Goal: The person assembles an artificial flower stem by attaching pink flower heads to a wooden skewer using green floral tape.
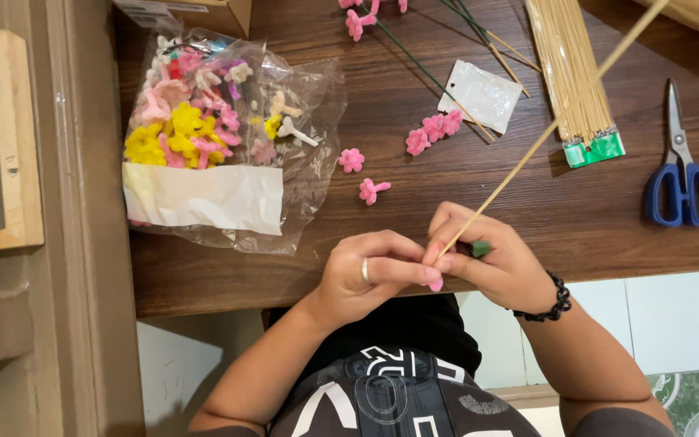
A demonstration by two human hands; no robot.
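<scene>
Here both hands pinch a thin wooden skewer over the dark grained table. The left hand presses what may be a fuzzy pink flower; the right hand grips something green.

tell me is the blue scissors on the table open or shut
Shut. The blue-handled scissors lie flat on the wooden table, blades together in a single point and the two handle loops side by side.

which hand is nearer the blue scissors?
Right. The right hand sits below-left of the blue scissors, pinching a bamboo stick. The left hand is beyond it, farther from the scissors.
</scene>
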